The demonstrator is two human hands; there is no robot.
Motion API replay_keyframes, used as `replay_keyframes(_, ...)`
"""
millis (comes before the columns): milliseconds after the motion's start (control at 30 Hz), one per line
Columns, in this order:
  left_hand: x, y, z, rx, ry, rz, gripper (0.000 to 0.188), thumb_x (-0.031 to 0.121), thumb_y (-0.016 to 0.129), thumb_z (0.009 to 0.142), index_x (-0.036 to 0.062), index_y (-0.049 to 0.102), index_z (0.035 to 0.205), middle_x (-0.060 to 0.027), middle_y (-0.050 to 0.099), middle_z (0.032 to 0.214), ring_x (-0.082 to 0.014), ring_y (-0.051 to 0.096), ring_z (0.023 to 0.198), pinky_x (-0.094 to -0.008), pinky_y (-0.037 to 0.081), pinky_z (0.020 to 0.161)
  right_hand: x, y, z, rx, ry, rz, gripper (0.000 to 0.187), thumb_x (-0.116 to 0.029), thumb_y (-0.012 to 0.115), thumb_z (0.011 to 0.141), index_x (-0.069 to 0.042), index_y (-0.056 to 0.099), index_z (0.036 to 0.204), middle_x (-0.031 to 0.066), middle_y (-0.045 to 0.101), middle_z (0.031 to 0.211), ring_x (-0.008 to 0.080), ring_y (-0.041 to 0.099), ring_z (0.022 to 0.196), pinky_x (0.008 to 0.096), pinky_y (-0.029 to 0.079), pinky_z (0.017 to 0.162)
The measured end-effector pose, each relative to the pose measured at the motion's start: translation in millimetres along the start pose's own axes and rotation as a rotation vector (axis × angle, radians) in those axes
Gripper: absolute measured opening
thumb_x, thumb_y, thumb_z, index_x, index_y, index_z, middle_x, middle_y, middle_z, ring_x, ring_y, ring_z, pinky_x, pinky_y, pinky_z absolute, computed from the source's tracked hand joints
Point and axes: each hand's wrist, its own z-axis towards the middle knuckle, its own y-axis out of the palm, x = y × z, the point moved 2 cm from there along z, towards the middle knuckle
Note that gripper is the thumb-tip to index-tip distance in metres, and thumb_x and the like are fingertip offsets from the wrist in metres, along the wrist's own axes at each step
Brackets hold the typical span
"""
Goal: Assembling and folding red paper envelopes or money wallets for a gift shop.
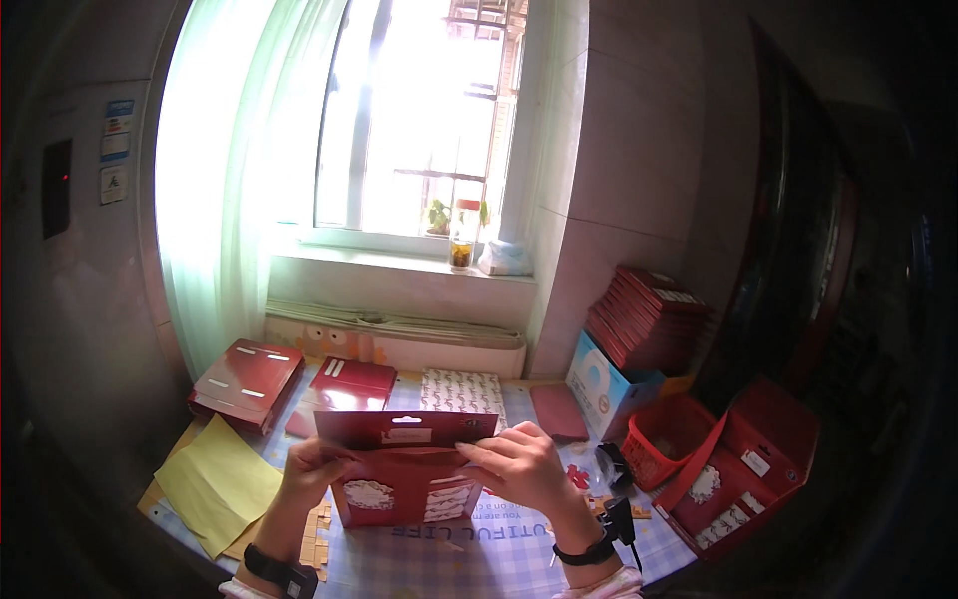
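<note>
Our left hand (307, 467) and right hand (524, 464) each pinch a side of the red bag (407, 489) at mid-worktop (374, 569), near its flap (354, 427). We seem to be shaping the flap, which calls for even pressure.

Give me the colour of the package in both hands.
The package is dark red with white patches, best seen in the head view.

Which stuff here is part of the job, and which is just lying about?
Job, judging by looks:
- red carton, held by left hand and right hand
- matching red carton at right, probably
- flat red stack, probably

Lying about, apparently:
- yellow sheet
- jar on the sill
- red basket
</note>
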Motion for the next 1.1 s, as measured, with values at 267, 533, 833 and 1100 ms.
replay_keyframes(267,6.5,-7.9,-2.1,0.144,0.345,0.182,0.030,-0.001,0.071,0.074,0.0046,0.054,0.099,-0.0092,0.061,0.097,-0.0170,0.062,0.089,-0.0300,0.052,0.078,26.2,19.9,-17.9,0.113,0.144,0.374,0.034,-0.012,0.080,0.065,-0.011,0.066,0.097,0.0092,0.051,0.111,0.0223,0.055,0.097,0.0333,0.050,0.077)
replay_keyframes(533,-4.1,-18.8,-2.0,0.165,0.461,0.260,0.022,-0.006,0.069,0.074,-0.0003,0.056,0.092,-0.0102,0.062,0.094,-0.0169,0.062,0.083,-0.0300,0.051,0.074,46.5,53.8,-35.6,0.224,0.320,0.962,0.025,0.004,0.071,0.072,-0.002,0.062,0.095,0.0084,0.050,0.104,0.0158,0.059,0.092,0.0260,0.055,0.080)
replay_keyframes(833,-19.5,-2.6,-7.3,0.198,0.385,0.042,0.021,-0.006,0.061,0.080,0.0029,0.053,0.097,-0.0104,0.060,0.094,-0.0167,0.062,0.083,-0.0274,0.053,0.070,52.3,51.8,-42.0,0.194,0.314,1.030,0.019,0.006,0.067,0.076,-0.002,0.062,0.092,0.0099,0.050,0.107,0.0167,0.060,0.090,0.0269,0.054,0.079)
replay_keyframes(1100,-2.0,14.1,-4.5,0.177,0.582,0.527,0.035,-0.008,0.060,0.080,0.0038,0.054,0.112,-0.0136,0.051,0.111,-0.0197,0.062,0.085,-0.0264,0.054,0.065,44.9,33.3,-31.9,0.147,0.133,0.653,0.029,0.002,0.069,0.076,-0.009,0.067,0.102,0.0118,0.044,0.118,0.0210,0.061,0.086,0.0319,0.054,0.076)
